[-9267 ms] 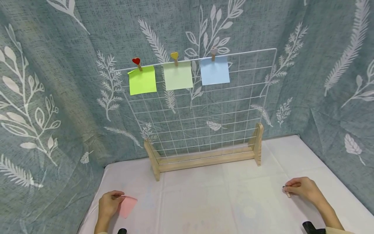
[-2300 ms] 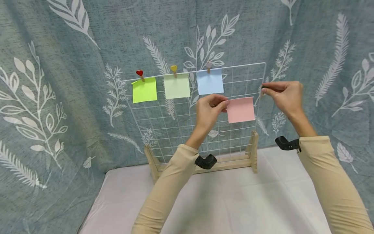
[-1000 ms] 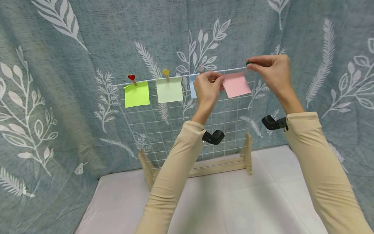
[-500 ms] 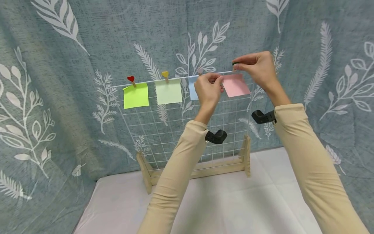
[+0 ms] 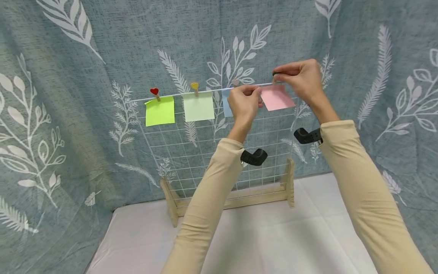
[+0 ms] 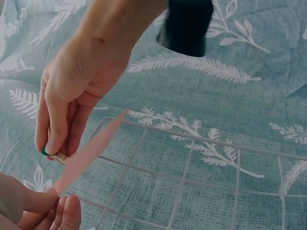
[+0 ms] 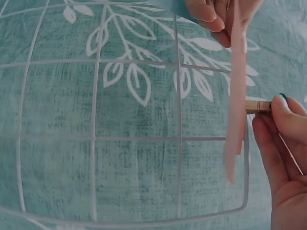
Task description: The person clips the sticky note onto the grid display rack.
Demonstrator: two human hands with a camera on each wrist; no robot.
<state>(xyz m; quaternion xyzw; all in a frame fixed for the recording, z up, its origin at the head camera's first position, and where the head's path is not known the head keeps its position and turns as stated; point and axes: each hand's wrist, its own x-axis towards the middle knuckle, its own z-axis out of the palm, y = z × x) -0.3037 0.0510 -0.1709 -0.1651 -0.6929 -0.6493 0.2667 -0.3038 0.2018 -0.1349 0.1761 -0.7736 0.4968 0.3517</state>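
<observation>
My left hand (image 5: 244,104) pinches a pink sticky note (image 5: 278,99) by its left edge, up against the top bar of the white wire grid (image 5: 205,152). Thumb and fingers of my right hand (image 5: 304,80) pinch a small wooden clothespin (image 7: 258,106) with a dark green top. In the right wrist view its wooden tip meets the note's top edge. Folded over the bar, a short strip of the note shows behind in that view. A blue note (image 5: 226,102), partly hidden by my left hand, hangs alongside under a pale heart clothespin (image 5: 235,82).
Farther left on the bar hang a pale green note (image 5: 198,107) under a yellow heart clothespin (image 5: 194,86) and a lime note (image 5: 160,112) under a red one (image 5: 154,91). A wooden stand (image 5: 253,201) carries the grid on a white-covered table (image 5: 137,228), before a leaf-patterned curtain (image 5: 85,133).
Both hands have risen from the table's sides to the grid's top, bringing note and clothespin. Within the last second my right hand moved left to the note's top edge; since then little has shifted.
</observation>
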